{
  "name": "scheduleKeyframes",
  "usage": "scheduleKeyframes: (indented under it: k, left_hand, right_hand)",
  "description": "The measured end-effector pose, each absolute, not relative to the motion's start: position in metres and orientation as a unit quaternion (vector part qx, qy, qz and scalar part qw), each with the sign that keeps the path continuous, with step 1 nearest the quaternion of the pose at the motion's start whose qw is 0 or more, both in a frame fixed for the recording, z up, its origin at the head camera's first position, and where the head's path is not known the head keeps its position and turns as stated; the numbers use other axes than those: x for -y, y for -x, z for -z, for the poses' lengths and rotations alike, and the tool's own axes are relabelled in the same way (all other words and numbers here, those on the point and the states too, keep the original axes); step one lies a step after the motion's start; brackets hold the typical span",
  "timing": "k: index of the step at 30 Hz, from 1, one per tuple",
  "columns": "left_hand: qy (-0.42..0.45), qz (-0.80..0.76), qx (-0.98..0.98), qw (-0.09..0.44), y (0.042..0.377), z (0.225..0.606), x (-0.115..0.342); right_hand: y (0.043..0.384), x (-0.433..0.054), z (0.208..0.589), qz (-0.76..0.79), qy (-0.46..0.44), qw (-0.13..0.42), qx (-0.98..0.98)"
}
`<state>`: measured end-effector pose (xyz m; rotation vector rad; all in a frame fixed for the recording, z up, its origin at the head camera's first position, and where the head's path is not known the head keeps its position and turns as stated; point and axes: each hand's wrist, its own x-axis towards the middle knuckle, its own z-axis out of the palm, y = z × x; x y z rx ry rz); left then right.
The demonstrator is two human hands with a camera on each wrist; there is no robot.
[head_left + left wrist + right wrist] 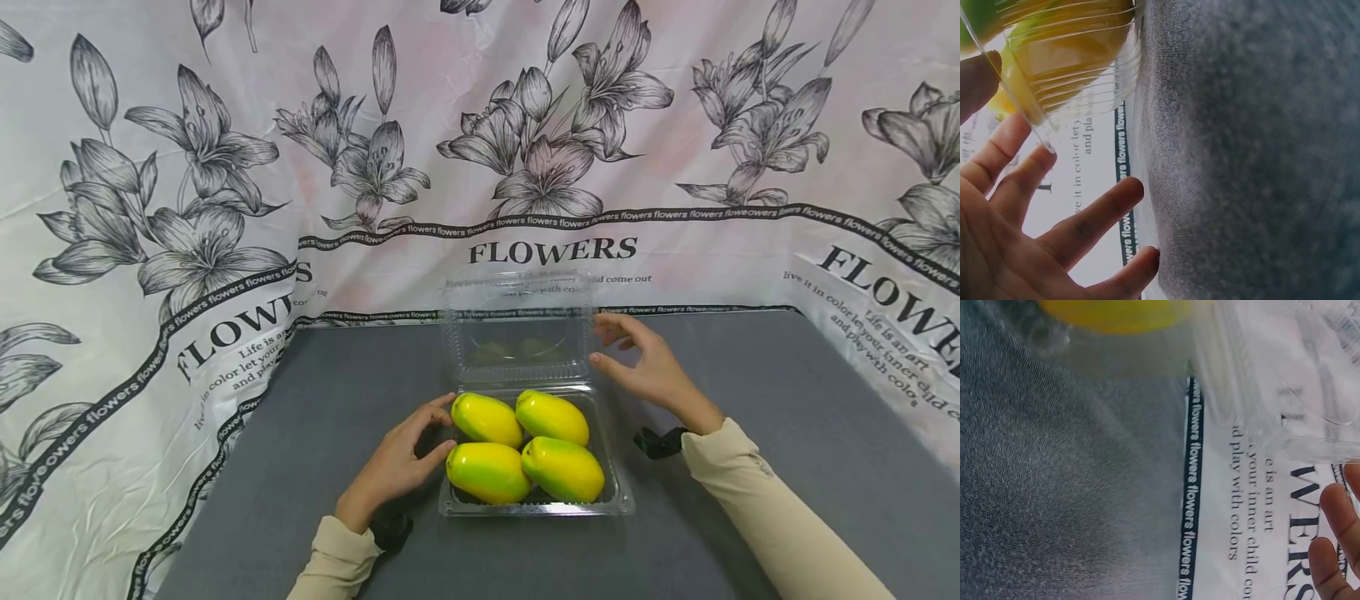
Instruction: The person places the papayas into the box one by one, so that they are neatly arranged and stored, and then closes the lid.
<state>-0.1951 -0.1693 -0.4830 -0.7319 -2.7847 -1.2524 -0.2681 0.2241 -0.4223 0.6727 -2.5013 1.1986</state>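
A clear plastic clamshell container [621,502] stands on the table with its lid [517,333] raised at the back. Several yellow-green, mango-like fruits [487,473] lie inside it in two rows. At the container's left side is my left hand [397,458], its fingers spread; in the left wrist view thumb and fingertips [1041,156] meet the clear rim. My right hand [641,367] is beside the lid's right edge with loosely bent fingers. The right wrist view shows only some of its fingertips [1335,512], close to the lid; whether they touch it I cannot tell.
The container stands on a grey tabletop [300,400]. White cloth [390,283] printed with lilies and lettering hangs behind and along both sides. Each wrist wears a dark band [660,443].
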Motion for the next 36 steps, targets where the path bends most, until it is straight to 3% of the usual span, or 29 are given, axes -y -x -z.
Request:
scheduleKeyframes:
  k: [17, 28, 36]
  left_hand:
    - [0.244, 0.377, 0.894, 0.011, 0.192, 0.481, 0.165]
    - [0.248, 0.379, 0.891, 0.017, 0.194, 0.482, 0.165]
    - [0.216, 0.347, 0.912, 0.023, 0.193, 0.483, 0.164]
  right_hand:
    - [0.224, -0.234, 0.423, -0.419, -0.291, 0.196, 0.838]
    - [0.202, -0.242, 0.431, -0.391, -0.268, 0.178, 0.862]
    - [0.200, -0.244, 0.441, -0.385, -0.316, 0.184, 0.847]
